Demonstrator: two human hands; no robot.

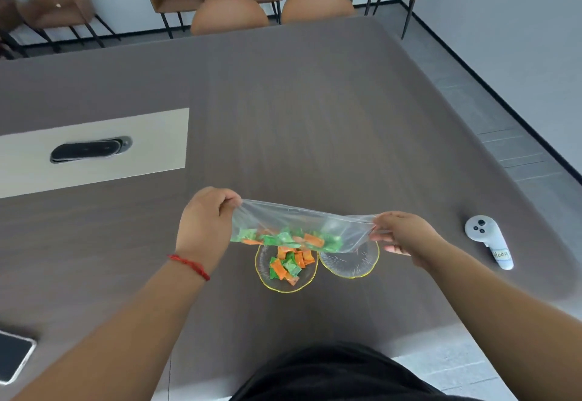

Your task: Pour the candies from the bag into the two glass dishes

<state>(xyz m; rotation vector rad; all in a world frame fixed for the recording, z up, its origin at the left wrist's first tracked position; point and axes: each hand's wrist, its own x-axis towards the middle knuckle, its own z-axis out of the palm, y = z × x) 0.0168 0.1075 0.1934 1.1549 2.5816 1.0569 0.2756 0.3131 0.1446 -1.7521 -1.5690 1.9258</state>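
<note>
bag [302, 227] stretched taut between left hand [206, 219] and right hand [401, 235], each pinching an end, over both glass dishes. candies [285, 238] gather bag-left above left dish [285, 270], part-filled; right dish [349, 260] bare, likely next.

Clear glossy plastic bag [302, 224]; clear ribbed glass dishes [349, 263]; matt wood-grain table [315, 117]

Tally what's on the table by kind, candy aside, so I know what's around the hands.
Glass dishes: 2, left dish holding candies, right dish without any
Plastic bag: 1, held above the dishes by the left hand and right hand
White controller: 1
Phone: 1
Total: 5
</note>
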